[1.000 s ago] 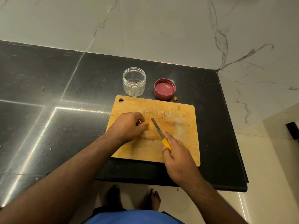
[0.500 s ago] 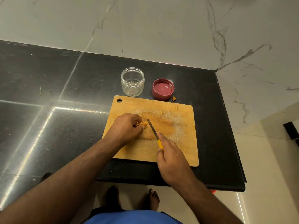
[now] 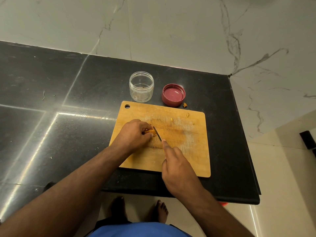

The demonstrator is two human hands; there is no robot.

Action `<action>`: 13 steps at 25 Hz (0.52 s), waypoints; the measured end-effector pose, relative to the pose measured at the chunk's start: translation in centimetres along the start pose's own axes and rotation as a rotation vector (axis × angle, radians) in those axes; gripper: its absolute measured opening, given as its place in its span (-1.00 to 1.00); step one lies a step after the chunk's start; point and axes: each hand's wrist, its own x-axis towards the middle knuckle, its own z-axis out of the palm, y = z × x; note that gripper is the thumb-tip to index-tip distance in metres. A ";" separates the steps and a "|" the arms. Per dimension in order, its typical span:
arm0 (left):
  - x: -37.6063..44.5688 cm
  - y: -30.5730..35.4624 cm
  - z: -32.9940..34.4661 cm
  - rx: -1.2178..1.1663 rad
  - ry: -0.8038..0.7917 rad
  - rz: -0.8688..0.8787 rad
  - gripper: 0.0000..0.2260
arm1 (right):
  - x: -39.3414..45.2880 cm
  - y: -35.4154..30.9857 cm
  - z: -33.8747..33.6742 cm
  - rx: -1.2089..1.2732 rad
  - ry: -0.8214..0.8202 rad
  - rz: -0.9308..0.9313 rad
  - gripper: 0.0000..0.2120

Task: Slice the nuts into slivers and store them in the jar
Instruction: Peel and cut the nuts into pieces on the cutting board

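1. The left hand (image 3: 135, 134) sits at about 9 o'clock on the cutting board (image 3: 193, 151), fingers curled down and pinching a nut (image 3: 150, 131) against the wood.
2. The right hand (image 3: 177, 168) comes in from 5 o'clock, wrapped round the knife (image 3: 157, 133). Its handle is buried in the palm and the forefinger lies along the back of the blade.
3. The blade tip rests right at the nut, touching or just beside the left fingertips. I cannot tell whether it has bitten in yet.
4. Progress looks early to me. A few small pieces (image 3: 171, 119) lie scattered toward 1 o'clock on the board, well apart from the hands.
5. One more crumb (image 3: 184, 105) sits off the board on the dark counter (image 3: 68, 93), just beside the lid (image 3: 173, 95).
6. The jar (image 3: 141, 86) stands open at 12 o'clock beyond the board, with only a speck or two at the bottom. Storing has barely begun.
7. Still to do, as I judge it: finish slicing this nut, gather the slivers, tip them into the jar, and screw on the red lid lying upside down at the jar's 3 o'clock.
8. No brand, label or readable writing shows on the jar, lid, knife or board.
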 end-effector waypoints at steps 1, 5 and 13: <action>0.0 -0.1 0.0 -0.001 0.003 0.003 -0.68 | 0.0 -0.2 0.1 -0.013 0.001 0.007 -0.46; -0.1 -0.3 0.2 0.003 0.012 0.016 -0.70 | 0.5 -0.8 0.1 -0.041 -0.049 0.038 -0.44; 0.0 -0.2 0.2 0.009 0.014 0.019 -0.71 | 0.8 -2.1 -0.3 -0.064 -0.117 0.100 -0.39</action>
